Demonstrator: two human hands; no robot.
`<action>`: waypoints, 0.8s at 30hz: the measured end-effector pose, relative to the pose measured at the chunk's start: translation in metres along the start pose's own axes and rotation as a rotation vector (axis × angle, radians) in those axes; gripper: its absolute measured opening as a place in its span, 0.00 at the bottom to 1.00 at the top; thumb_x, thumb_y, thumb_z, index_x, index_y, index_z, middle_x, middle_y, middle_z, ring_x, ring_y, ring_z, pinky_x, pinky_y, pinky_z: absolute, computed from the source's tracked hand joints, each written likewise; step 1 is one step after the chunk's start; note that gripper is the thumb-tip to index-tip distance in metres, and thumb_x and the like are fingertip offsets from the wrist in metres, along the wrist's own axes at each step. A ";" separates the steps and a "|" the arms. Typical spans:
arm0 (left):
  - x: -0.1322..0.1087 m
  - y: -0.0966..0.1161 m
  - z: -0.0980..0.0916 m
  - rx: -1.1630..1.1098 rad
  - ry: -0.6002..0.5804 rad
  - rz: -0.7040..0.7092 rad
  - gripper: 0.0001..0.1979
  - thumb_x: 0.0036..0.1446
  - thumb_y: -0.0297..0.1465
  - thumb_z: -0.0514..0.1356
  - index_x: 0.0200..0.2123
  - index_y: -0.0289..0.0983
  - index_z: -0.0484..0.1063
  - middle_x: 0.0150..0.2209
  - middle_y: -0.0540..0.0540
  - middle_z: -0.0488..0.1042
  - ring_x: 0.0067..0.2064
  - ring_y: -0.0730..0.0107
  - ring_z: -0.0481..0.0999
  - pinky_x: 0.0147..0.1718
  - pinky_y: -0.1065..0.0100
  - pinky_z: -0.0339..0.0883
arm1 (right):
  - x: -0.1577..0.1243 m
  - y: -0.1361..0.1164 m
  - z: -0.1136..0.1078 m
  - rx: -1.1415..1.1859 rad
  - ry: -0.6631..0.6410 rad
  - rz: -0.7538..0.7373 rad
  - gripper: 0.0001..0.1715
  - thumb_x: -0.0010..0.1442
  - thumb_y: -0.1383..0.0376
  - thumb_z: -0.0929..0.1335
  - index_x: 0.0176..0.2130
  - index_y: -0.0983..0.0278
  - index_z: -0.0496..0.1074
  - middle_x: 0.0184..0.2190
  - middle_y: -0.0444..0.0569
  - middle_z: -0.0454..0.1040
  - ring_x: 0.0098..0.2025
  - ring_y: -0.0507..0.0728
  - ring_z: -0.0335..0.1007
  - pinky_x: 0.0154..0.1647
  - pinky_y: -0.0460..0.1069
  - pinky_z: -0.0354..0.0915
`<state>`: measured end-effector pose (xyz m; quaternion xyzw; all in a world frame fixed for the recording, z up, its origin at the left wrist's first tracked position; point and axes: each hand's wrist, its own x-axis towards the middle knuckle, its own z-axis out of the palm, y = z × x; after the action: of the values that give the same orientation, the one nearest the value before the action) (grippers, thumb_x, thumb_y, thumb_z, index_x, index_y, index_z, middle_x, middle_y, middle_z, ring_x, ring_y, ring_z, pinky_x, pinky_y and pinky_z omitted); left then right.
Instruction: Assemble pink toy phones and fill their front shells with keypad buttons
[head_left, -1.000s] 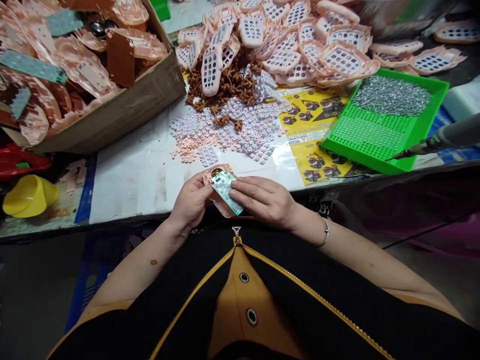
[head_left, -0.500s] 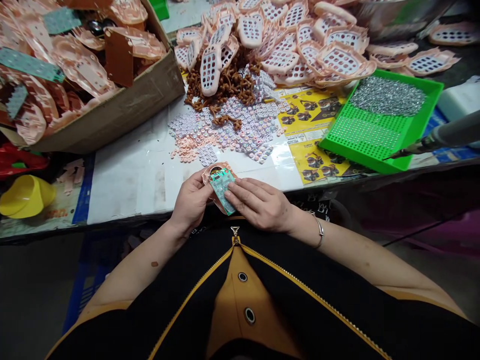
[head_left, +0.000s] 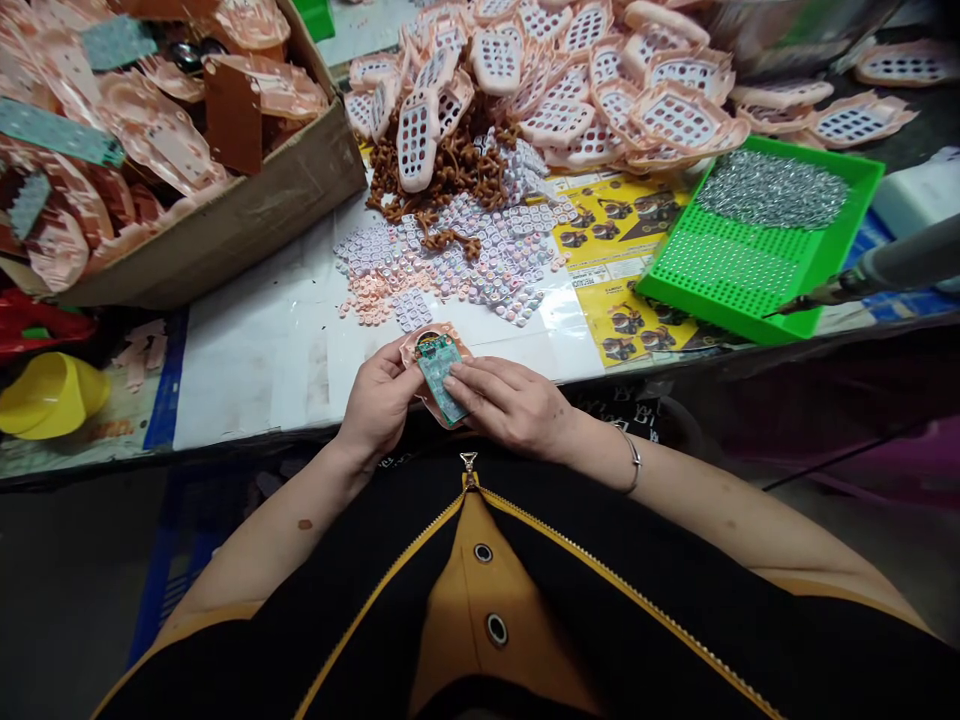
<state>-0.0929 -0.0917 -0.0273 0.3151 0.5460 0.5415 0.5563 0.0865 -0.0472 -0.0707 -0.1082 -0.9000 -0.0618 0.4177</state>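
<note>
Close to my body, at the table's front edge, I hold a pink plastic shell (head_left: 407, 348) with a green circuit board (head_left: 441, 376) lying in it. My left hand (head_left: 379, 400) is closed on the shell's left side, thumb against its edge. My right hand (head_left: 517, 405) rests its fingertips on the board's right side, and its other fingers wrap the right edge of the shell. A dark round part (head_left: 429, 340) shows at the shell's top end. The underside of the shell is hidden.
Small keypad buttons (head_left: 480, 250) lie heaped ahead, with brown parts (head_left: 450, 180) and pink shells with keypads (head_left: 555, 110) behind. A cardboard box (head_left: 247, 215) of shells stands left. At right are a green tray (head_left: 750, 260) of screws and a screwdriver tip (head_left: 810, 298).
The shell and board have tilted slightly in my hands, and the glare on the board's upper end has gone. Both hands keep their hold.
</note>
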 end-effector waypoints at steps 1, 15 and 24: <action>0.000 0.000 -0.001 0.008 -0.002 -0.005 0.22 0.45 0.37 0.74 0.44 0.36 0.79 0.44 0.43 0.83 0.43 0.60 0.81 0.38 0.66 0.74 | 0.000 0.000 0.000 0.002 -0.009 0.000 0.17 0.67 0.68 0.67 0.54 0.71 0.72 0.48 0.62 0.81 0.52 0.62 0.79 0.50 0.58 0.80; 0.003 0.011 -0.017 -0.048 -0.150 -0.189 0.23 0.41 0.29 0.73 0.45 0.34 0.81 0.42 0.40 0.83 0.42 0.59 0.81 0.37 0.67 0.74 | 0.001 -0.003 0.001 -0.027 -0.065 -0.013 0.19 0.68 0.59 0.67 0.49 0.71 0.74 0.43 0.60 0.81 0.46 0.59 0.80 0.47 0.56 0.79; 0.009 0.007 -0.011 -0.036 -0.101 -0.239 0.19 0.41 0.31 0.75 0.38 0.32 0.80 0.34 0.43 0.82 0.31 0.68 0.78 0.34 0.67 0.72 | 0.000 -0.003 0.006 0.089 -0.138 -0.021 0.21 0.68 0.61 0.68 0.51 0.76 0.74 0.45 0.65 0.80 0.50 0.62 0.78 0.52 0.60 0.78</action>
<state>-0.1064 -0.0841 -0.0258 0.2647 0.5410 0.4644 0.6493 0.0817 -0.0489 -0.0749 -0.0842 -0.9296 -0.0187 0.3583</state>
